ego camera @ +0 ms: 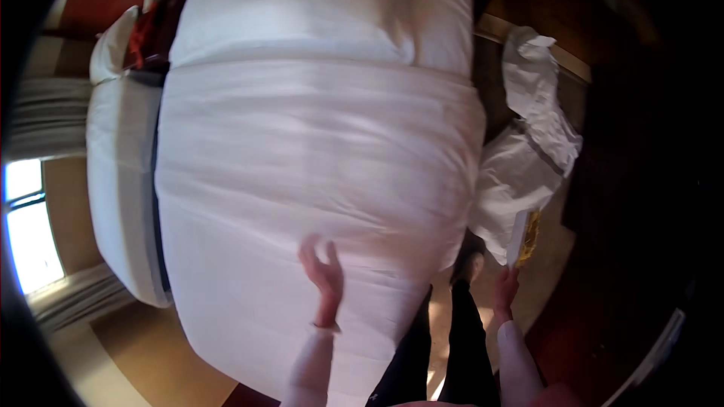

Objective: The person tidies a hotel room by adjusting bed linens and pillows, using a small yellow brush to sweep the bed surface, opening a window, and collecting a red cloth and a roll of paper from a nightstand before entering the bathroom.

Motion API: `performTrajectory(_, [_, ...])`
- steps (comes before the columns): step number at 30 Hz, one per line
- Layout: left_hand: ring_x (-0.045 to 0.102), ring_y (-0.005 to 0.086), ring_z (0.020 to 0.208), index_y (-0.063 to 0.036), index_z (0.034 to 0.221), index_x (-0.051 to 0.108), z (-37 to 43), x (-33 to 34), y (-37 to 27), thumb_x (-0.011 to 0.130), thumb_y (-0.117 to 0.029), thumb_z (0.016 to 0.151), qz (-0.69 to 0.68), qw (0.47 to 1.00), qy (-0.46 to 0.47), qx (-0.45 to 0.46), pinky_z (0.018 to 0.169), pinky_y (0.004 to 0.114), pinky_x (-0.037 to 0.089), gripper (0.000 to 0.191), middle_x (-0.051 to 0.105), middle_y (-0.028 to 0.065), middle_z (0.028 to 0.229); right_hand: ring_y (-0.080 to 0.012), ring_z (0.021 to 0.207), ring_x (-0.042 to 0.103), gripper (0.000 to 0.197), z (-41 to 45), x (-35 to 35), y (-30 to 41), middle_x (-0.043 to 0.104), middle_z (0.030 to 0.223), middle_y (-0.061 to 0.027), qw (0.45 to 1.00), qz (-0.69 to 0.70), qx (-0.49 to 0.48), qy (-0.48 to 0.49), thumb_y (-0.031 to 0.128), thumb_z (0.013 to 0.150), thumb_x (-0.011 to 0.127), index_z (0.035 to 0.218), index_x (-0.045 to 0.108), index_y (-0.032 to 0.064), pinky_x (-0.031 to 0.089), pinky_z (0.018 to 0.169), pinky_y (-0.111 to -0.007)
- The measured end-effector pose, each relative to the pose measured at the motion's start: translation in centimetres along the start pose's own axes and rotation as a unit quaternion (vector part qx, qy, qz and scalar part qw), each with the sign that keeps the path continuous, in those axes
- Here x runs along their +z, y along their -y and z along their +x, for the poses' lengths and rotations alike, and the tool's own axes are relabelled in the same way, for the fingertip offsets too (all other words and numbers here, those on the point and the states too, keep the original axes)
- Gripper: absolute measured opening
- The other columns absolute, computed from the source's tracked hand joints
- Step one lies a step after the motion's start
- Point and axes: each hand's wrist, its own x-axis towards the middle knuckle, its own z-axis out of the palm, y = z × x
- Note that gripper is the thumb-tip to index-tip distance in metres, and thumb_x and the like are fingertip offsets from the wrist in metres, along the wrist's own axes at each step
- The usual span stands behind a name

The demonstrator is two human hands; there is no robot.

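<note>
A large bed with a wrinkled white sheet (pixel 271 181) lies before me, its covered pillows (pixel 294 11) at the far end. My left hand (pixel 323 271) is over the near part of the sheet, fingers apart, holding nothing; whether it touches the cloth I cannot tell. At the right, beside the bed, my right hand (pixel 505 291) is closed on the end of a white brush-like tool (pixel 516 237) with yellow bristles or fringe along one side. Just beyond the tool, crumpled white bedding (pixel 515 175) lies on the floor.
A second, narrower bed (pixel 119 181) with white bedding stands at the left, a dark narrow gap between the two. Further left are a bright window (pixel 34 237) and grey curtains (pixel 51 116). My legs (pixel 466 345) in black stand close to the large bed's right side.
</note>
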Motion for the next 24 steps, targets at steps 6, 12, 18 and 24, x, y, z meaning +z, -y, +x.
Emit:
performTrajectory(6, [0.004, 0.0473, 0.129, -0.0191, 0.136, 0.029, -6.7, 8.8, -2.4, 0.046, -0.050, 0.083, 0.328, 0.907, 0.243, 0.103, 0.100, 0.059, 0.010, 0.064, 0.010, 0.0156, 0.145, -0.0220, 0.058, 0.053, 0.014, -2.4, 3.2, 16.9, 0.053, 0.065, -0.0089, 0.945, 0.219, -0.210, 0.124, 0.017, 0.087, 0.047, 0.090, 0.049, 0.0038, 0.042, 0.049, -0.034])
performTrajectory(12, [0.002, 0.0514, 0.127, -0.0269, 0.134, 0.035, -14.0, 11.3, -7.9, 0.043, -0.056, 0.081, 0.170, 0.829, 0.451, 0.282, 0.098, 0.063, 0.009, 0.060, 0.006, 0.0114, 0.146, -0.0237, 0.061, 0.057, 0.016, -0.3, 12.1, 35.4, 0.052, 0.071, -0.0095, 0.862, 0.167, -0.472, 0.079, 0.020, 0.081, 0.053, 0.085, 0.047, 0.0051, 0.046, 0.047, -0.036])
performTrajectory(18, [0.000, 0.0624, 0.118, -0.0368, 0.126, 0.042, -16.8, 13.4, -2.5, 0.053, -0.062, 0.068, 0.261, 0.825, 0.397, 0.306, 0.081, 0.078, 0.006, 0.064, 0.013, 0.0098, 0.141, -0.0319, 0.054, 0.056, 0.020, 10.5, 9.0, 24.5, 0.056, 0.067, -0.0144, 0.896, 0.307, -0.317, -0.042, 0.024, 0.080, 0.057, 0.091, 0.050, 0.0078, 0.042, 0.043, -0.044])
performTrajectory(24, [-0.005, 0.0595, 0.121, -0.0369, 0.121, 0.047, -16.7, 13.9, -4.2, 0.057, -0.061, 0.065, 0.276, 0.805, 0.413, 0.324, 0.083, 0.077, 0.005, 0.062, 0.006, 0.0062, 0.144, -0.0355, 0.065, 0.058, 0.019, 15.6, 8.0, 8.6, 0.056, 0.067, -0.0200, 0.974, 0.220, -0.044, 0.034, 0.021, 0.086, 0.050, 0.087, 0.049, 0.0026, 0.046, 0.051, -0.042])
